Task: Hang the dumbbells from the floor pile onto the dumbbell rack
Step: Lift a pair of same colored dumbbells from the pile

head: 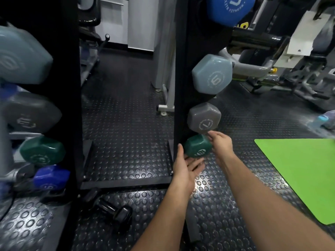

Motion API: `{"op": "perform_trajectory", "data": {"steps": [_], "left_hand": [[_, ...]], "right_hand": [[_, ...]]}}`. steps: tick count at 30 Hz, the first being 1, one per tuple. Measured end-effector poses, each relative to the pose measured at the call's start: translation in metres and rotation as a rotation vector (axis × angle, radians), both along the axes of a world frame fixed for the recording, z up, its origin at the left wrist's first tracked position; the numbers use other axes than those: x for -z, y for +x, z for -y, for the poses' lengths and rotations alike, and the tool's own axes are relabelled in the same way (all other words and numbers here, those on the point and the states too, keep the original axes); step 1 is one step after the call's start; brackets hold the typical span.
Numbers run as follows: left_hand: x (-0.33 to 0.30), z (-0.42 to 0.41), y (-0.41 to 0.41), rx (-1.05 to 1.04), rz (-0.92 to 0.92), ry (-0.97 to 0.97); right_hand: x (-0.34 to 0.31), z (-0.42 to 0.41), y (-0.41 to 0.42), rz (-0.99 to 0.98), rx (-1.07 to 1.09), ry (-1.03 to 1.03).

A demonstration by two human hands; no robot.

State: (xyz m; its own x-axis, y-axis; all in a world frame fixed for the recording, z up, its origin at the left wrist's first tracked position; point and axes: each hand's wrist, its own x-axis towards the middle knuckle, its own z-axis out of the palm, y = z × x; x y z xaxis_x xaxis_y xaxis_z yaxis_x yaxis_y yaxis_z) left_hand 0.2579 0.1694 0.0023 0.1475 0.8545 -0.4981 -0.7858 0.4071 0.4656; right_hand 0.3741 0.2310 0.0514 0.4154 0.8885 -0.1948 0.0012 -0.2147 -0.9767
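A dark green dumbbell (pixel 197 146) sits low on the right upright of the black dumbbell rack (pixel 181 87). My left hand (pixel 186 169) lies open just under and left of its end, fingers spread. My right hand (pixel 221 142) touches the green dumbbell's right side with curled fingers. Above it on the same upright hang a grey dumbbell (pixel 204 118), a pale blue dumbbell (pixel 212 73) and a bright blue one (pixel 230 8). The left upright carries a second green dumbbell (pixel 42 151), a blue one (pixel 51 176), a grey one and a pale blue one. A black dumbbell (pixel 116 212) lies on the floor.
The floor is black studded rubber (pixel 126 115). A green mat (pixel 304 174) lies at the right. Grey gym machines (pixel 290 69) stand behind the rack at the right. The rack's base frame (pixel 126 182) crosses the floor between the uprights.
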Motion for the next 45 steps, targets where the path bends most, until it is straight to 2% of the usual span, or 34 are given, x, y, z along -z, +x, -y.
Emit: {"op": "perform_trajectory", "data": {"steps": [3, 9, 11, 15, 17, 20, 24, 27, 30, 33, 42, 45], "left_hand": [[0.013, 0.009, -0.015, 0.004, -0.116, -0.029], [0.053, 0.033, -0.052, 0.009, -0.301, -0.071], [0.07, 0.039, -0.065, 0.025, -0.342, -0.102], [0.089, 0.046, -0.094, 0.033, -0.469, -0.126], [0.1, 0.05, -0.113, 0.048, -0.551, -0.135], [0.12, 0.063, -0.14, 0.095, -0.632, -0.179], [0.147, 0.099, -0.169, 0.255, -0.812, -0.271], [0.17, 0.129, -0.186, 0.456, -0.949, -0.339], [0.187, 0.159, -0.2, 0.653, -1.032, -0.398], [0.193, 0.181, -0.214, 0.765, -1.072, -0.446], [0.199, 0.212, -0.221, 0.938, -1.123, -0.51], [0.195, 0.225, -0.219, 1.066, -1.116, -0.517]], "right_hand": [[0.042, 0.02, 0.007, -0.05, 0.138, -0.075], [0.113, 0.057, -0.007, -0.034, 0.2, -0.304], [0.13, 0.065, -0.017, -0.022, 0.101, -0.38], [0.183, 0.065, -0.029, 0.171, -0.134, -0.566], [0.204, 0.081, -0.054, 0.257, -0.321, -0.641], [0.195, 0.142, -0.101, 0.445, -0.646, -0.706], [0.238, 0.218, -0.131, 0.412, -0.949, -0.959], [0.27, 0.262, -0.132, 0.355, -1.147, -1.13], [0.286, 0.284, -0.128, 0.291, -1.195, -1.197], [0.287, 0.289, -0.129, 0.285, -1.206, -1.184], [0.303, 0.314, -0.142, 0.222, -1.299, -1.205], [0.304, 0.318, -0.142, 0.205, -1.333, -1.242]]}}
